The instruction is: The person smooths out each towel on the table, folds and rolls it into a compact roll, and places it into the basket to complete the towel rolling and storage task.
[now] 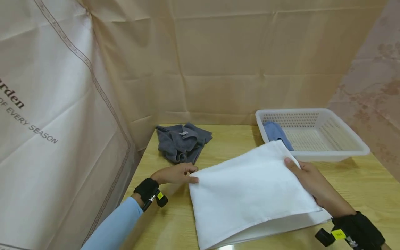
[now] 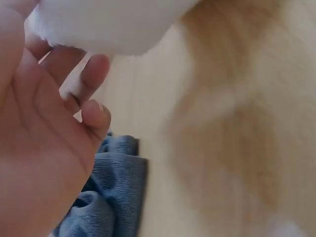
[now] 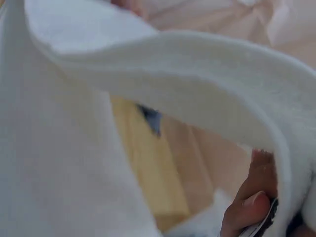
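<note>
A folded white towel (image 1: 247, 194) is stretched between my two hands over the table, its lower layers hanging apart at the front edge. My left hand (image 1: 176, 174) pinches its upper left corner between thumb and fingers. In the left wrist view, the white towel (image 2: 113, 24) covers some fingertips of that hand (image 2: 44, 118). At the upper right corner, my right hand (image 1: 315, 182) grips the towel with the thumb on top; its other fingers are mostly hidden behind the cloth. White towel layers (image 3: 207, 84) fill much of the right wrist view.
A crumpled dark grey cloth (image 1: 184, 142) with a small pale tag lies beyond my left hand. Behind my right hand stands a white perforated plastic basket (image 1: 337, 152), a blue cloth (image 1: 276, 133) at its left side. Beige sheeting (image 1: 218, 59) hangs behind the wooden table (image 1: 231, 139).
</note>
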